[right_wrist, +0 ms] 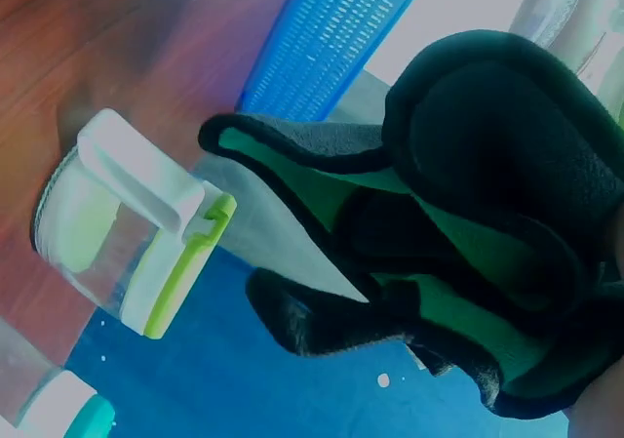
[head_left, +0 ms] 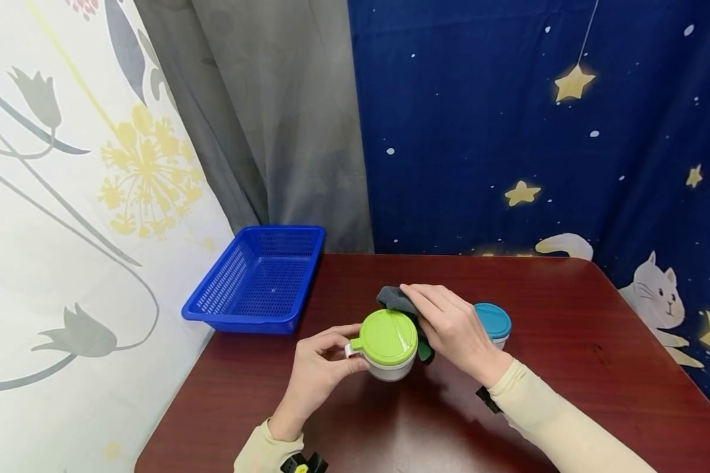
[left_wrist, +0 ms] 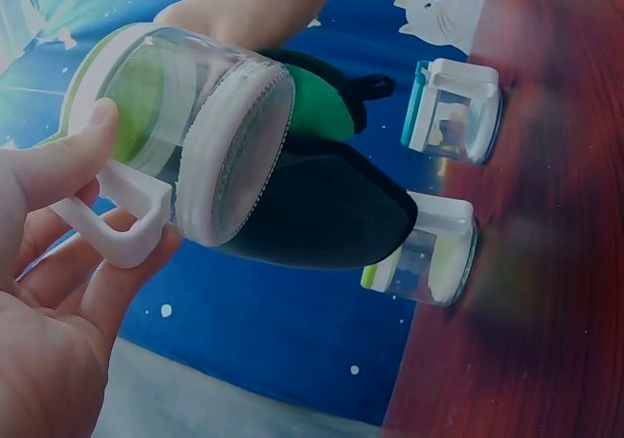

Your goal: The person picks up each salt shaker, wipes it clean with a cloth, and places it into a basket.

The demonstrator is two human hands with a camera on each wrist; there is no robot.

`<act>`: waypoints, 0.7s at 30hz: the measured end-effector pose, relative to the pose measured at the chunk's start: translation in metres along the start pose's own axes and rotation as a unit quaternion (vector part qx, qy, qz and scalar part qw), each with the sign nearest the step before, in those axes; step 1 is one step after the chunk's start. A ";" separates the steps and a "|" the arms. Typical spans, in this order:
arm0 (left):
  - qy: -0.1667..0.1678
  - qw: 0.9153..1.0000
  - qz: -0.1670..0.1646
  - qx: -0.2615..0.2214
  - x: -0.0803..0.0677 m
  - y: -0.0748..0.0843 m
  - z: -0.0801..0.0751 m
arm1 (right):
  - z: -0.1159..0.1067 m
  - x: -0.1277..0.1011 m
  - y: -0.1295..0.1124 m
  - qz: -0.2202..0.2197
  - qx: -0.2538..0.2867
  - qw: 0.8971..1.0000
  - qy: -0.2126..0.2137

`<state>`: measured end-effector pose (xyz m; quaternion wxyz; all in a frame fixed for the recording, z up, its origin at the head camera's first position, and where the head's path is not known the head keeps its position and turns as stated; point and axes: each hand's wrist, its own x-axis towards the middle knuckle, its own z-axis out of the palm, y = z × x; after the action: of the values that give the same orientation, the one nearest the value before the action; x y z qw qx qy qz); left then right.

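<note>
My left hand (head_left: pixel 343 348) pinches the white handle (left_wrist: pixel 122 228) of a clear jar with a lime-green lid (head_left: pixel 387 338) and holds it tilted a little above the dark red table (head_left: pixel 568 368). My right hand (head_left: pixel 446 325) holds a bunched dark grey and green cloth (head_left: pixel 393 299) against the jar's far right side. In the left wrist view the cloth (left_wrist: pixel 322 204) lies behind the jar's ribbed base (left_wrist: pixel 234 155). The right wrist view is filled by the cloth (right_wrist: pixel 468 233). My left hand's fingers (left_wrist: pixel 68 165) curl round the handle.
A teal-lidded jar (head_left: pixel 493 322) stands just right of my right hand. A second green-lidded jar (left_wrist: pixel 429 258) stands beside the teal-lidded jar (left_wrist: pixel 453 111). A blue mesh basket (head_left: pixel 260 279) sits at the table's back left corner. Curtains hang close behind.
</note>
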<state>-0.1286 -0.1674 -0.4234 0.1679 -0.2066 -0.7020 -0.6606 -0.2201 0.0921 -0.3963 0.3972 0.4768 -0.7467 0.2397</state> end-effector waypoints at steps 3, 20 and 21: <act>-0.007 1.000 0.006 -0.001 0.000 0.000 0.002 | 0.000 0.000 0.001 -0.009 -0.003 1.000 -0.009; 0.012 1.000 -0.003 -0.007 0.001 0.001 0.000 | 0.015 -0.031 0.005 -0.027 -0.033 0.997 -0.066; 0.016 1.000 -0.006 -0.008 0.000 0.001 -0.001 | 0.014 -0.032 0.005 -0.025 -0.033 0.997 -0.067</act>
<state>-0.1284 -0.1680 -0.4225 0.1737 -0.1935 -0.6949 -0.6705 -0.2224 0.1001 -0.4306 0.3673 0.4968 -0.7672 0.1721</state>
